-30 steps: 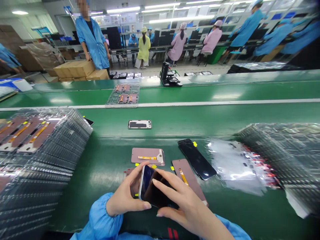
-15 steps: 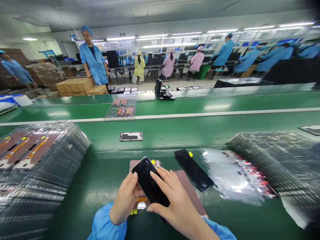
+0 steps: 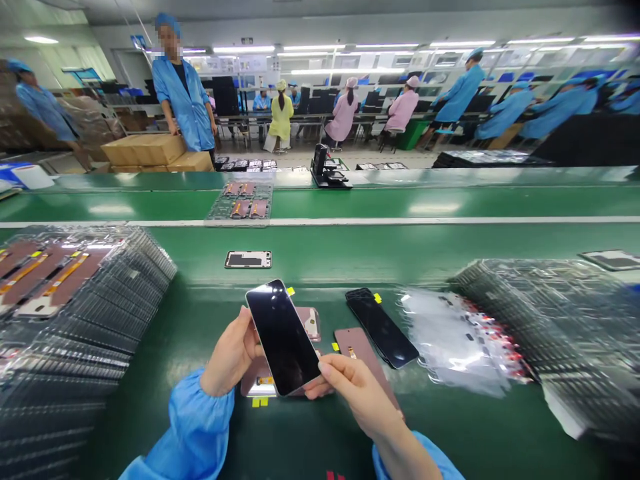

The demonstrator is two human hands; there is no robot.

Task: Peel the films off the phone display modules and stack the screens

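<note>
A phone screen [image 3: 283,340], black and glossy with a thin light rim, is held tilted between my two hands. My left hand [image 3: 234,350] grips its left edge, with some fingers hidden behind it. The thumb and fingers of my right hand [image 3: 350,387] pinch its lower right corner. Beneath it lie brownish display panels [image 3: 310,321] with yellow tabs, partly covered. Another brownish panel [image 3: 367,363] lies to the right, behind my right hand. Beyond that, black screens [image 3: 383,328] rest stacked with a yellow tab.
Tall stacks of clear trays stand at left [image 3: 125,287] and right [image 3: 555,313]. Clear film sheets [image 3: 460,347] with red tabs lie before the right stack. A phone frame [image 3: 249,259] sits on the green belt [image 3: 400,257]. Several people work in the background.
My right hand has moved off the screen's face to its lower right corner. The phone screen is now raised and tilted, showing its whole front. The view has shifted slightly.
</note>
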